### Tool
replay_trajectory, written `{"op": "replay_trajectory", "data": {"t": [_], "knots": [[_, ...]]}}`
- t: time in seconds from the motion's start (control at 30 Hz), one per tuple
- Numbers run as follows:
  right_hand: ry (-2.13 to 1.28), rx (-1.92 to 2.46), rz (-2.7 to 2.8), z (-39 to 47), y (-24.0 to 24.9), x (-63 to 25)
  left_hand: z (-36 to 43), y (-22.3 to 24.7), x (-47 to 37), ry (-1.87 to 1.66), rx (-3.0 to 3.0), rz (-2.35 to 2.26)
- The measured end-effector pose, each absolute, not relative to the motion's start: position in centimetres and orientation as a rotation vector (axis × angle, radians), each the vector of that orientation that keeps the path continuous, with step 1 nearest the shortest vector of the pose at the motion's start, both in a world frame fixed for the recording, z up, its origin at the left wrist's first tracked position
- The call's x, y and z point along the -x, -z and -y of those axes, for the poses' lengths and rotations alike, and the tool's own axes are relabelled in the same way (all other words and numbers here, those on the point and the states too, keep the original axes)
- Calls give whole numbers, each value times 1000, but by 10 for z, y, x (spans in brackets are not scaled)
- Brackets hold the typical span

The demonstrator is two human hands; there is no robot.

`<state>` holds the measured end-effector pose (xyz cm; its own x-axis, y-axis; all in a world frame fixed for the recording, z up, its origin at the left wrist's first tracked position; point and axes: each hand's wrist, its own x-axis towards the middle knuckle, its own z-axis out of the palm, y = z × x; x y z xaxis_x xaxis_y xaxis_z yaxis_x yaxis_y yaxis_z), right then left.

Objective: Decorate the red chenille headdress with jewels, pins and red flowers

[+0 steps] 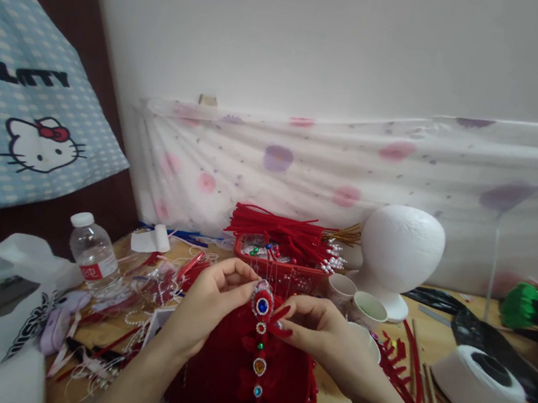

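A red velvety headdress (224,363) stands low in the middle, close in front of me. Down its centre runs a column of gems; the topmost is a blue gem (262,305) in a sparkling setting, above a yellow heart-shaped gem (259,366). My left hand (213,301) is closed at the upper left of this ornament, thumb and forefinger pinching its tip. From the other side my right hand (320,330), with long red nails, is closed at the ornament's right edge, beside the blue gem. Its fingertips partly hide what they grip.
Behind the headdress is a red basket (284,270) with red stems (275,229). A white foam head (401,248) and cups (369,309) stand to its right, near a white spool (476,387). Leftward are a water bottle (93,256), beads and plastic bags (8,284).
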<state>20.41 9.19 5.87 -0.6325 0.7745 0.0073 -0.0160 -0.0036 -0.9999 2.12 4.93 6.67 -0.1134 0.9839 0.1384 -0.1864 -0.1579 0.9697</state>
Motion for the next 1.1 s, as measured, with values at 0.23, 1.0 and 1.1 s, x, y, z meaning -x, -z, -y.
{"op": "replay_trajectory", "data": {"t": [0.23, 1.0, 1.1], "knots": [[-1716, 773, 1691, -93, -59, -204, -48, -68, -23, -1485, -1116, -1064], [-1745, 817, 1677, -91, -63, -204, -47, -69, -23, -1508, -1172, -1055], [-1747, 824, 1656, -91, -64, -204, -47, -72, -20, -1495, -1159, -1058]]}}
